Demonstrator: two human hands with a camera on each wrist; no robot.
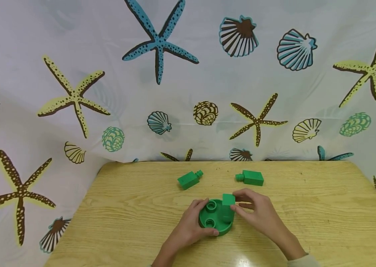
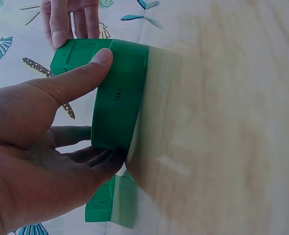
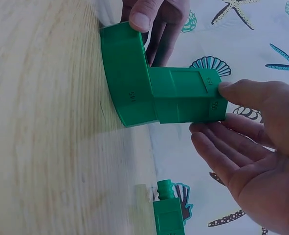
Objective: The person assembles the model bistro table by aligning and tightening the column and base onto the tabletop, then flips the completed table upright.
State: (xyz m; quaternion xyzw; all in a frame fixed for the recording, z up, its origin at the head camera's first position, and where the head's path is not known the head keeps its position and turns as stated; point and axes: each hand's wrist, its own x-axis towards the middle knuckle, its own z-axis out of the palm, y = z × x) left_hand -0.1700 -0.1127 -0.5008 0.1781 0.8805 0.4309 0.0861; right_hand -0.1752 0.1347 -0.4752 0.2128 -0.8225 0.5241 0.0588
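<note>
Left hand (image 1: pixel 191 225) gripping, right hand (image 1: pixel 258 209) pinching, close together.
Left thumb (image 2: pixel 76 82) lies stretched opposite bent left fingers (image 2: pixel 105 167); right thumb (image 3: pixel 249 94) presses opposite the right fingers (image 3: pixel 234 142). Both forearms (image 1: pixel 289 244) angle inward.

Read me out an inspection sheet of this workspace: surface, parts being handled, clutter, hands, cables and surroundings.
Surface: light wood-grain tabletop, with a bright reflection near the front.
Job's things: round green plastic-looking base with two sockets visible; upright green rectangular block standing on it, full seating unclear; two loose green blocks with ridged ends lying beyond, the left one and the right one.
Clutter: nothing seen.
Hands: left hand grips the base's side; right hand pinches the upright block's top.
Cables: nothing seen.
Surroundings: white cloth printed with starfish and shells, behind and at both sides.
</note>
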